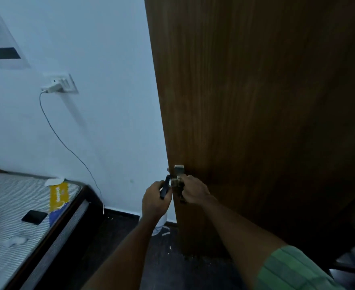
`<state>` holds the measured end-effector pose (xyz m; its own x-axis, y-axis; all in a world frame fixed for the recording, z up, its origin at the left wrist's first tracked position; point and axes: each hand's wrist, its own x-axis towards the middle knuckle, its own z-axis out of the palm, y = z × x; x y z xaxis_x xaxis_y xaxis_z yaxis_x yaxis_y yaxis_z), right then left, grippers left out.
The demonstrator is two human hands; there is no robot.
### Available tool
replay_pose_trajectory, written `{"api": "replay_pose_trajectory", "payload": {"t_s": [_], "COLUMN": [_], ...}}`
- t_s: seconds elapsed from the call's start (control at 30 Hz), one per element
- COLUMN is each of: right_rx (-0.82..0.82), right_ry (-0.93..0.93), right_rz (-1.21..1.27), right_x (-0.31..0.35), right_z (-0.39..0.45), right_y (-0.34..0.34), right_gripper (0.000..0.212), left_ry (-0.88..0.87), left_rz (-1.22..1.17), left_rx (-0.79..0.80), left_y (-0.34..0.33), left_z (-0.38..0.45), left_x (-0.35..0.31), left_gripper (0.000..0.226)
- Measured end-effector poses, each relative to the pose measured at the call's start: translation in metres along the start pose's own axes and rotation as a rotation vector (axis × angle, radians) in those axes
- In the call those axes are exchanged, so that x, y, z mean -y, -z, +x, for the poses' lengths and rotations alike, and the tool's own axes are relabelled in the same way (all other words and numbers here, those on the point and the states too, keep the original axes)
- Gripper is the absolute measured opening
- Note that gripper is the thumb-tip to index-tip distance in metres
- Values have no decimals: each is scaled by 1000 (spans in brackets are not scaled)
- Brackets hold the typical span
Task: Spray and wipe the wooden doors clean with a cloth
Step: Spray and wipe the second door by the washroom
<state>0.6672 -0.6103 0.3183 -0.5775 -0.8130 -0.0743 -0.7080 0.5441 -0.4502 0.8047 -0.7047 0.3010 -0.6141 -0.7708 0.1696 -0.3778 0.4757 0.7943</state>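
I see a brown wood-grain door [256, 101] with a matt finish, a shiny metal latch plate [178, 169], and a smooth painted wall [99, 80].

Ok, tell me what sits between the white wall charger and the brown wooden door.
Nothing: the head view shows only bare pale wall between the white wall charger and the brown wooden door.

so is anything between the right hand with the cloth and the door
Nothing visible. The right hand presses the cloth at the wooden door by its handle plate; the left hand holds the spray bottle beside it.
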Motion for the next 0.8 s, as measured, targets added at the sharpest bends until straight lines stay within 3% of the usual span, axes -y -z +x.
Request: {"api": "replay_pose_trajectory", "payload": {"t_s": [0.4, 0.57, 0.8], "right_rx": [-154, -334, -529], "right_ry": [-312, -434, -502], "right_rz": [89, 123, 168], "right_x": [39, 58, 78], "right_z": [1, -42, -112], "right_y": [-28, -59, -85], "right_gripper": [42, 46, 34], "left_ry": [-148, -230, -371], "left_rz": [-85, -106, -156], "left_rx": [130, 213, 398], "left_y": [25, 37, 46], "left_z": [28, 27, -17], "left_x": [30, 52, 45], "left_gripper": [12, 19, 36]}}
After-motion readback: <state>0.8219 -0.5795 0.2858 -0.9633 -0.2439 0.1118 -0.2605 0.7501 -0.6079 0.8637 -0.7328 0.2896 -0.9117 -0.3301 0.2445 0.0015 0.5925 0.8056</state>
